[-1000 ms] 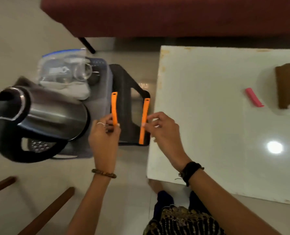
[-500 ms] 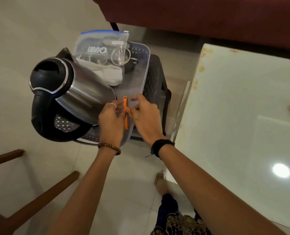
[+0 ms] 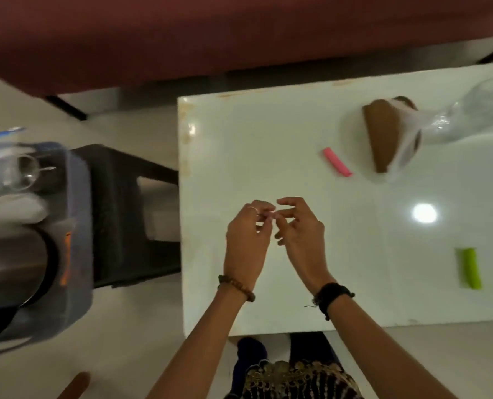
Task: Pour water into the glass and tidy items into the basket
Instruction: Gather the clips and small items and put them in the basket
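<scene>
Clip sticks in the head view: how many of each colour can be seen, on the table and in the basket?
Pink clip stick, on the table: 1
Green clip stick, on the table: 1
Orange clip stick, in the basket: 1 visible
Total: 3

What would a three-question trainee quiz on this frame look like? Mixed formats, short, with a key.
1. True or false: the pink clip lies in the basket.
2. The green clip lies on: A) the floor B) the white table C) the black stool.
3. Fill in: the left hand and right hand are together above the ____.

Key: 1 false, it lies on the table. 2 B. 3 table.
</scene>
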Demonstrator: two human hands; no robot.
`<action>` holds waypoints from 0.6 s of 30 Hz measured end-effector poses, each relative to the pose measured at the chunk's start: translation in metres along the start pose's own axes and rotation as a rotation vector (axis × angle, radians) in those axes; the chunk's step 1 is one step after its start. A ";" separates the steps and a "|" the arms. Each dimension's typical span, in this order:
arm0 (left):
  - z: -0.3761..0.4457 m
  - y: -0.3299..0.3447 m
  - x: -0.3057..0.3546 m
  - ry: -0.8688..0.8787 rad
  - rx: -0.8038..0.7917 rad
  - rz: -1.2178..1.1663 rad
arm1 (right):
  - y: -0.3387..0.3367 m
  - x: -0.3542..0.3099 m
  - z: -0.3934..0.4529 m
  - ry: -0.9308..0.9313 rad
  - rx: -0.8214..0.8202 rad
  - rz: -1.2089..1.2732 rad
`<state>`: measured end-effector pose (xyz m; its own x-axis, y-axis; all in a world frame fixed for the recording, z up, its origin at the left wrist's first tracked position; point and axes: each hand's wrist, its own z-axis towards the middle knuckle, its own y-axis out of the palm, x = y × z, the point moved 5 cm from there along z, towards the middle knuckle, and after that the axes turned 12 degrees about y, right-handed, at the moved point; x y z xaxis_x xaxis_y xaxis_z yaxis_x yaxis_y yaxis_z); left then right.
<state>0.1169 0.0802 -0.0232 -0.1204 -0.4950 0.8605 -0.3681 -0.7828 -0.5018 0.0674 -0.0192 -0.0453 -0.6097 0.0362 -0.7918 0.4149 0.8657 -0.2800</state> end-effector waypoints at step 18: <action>0.090 0.193 0.024 0.476 -0.506 0.828 | -0.275 0.140 0.020 0.382 0.662 -0.471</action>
<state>0.1264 -0.1170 -0.1070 -0.8124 -0.5158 0.2718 -0.3332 0.0283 -0.9424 -0.1187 -0.2619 -0.0900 -0.9492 0.0162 -0.3143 0.2975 0.3720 -0.8793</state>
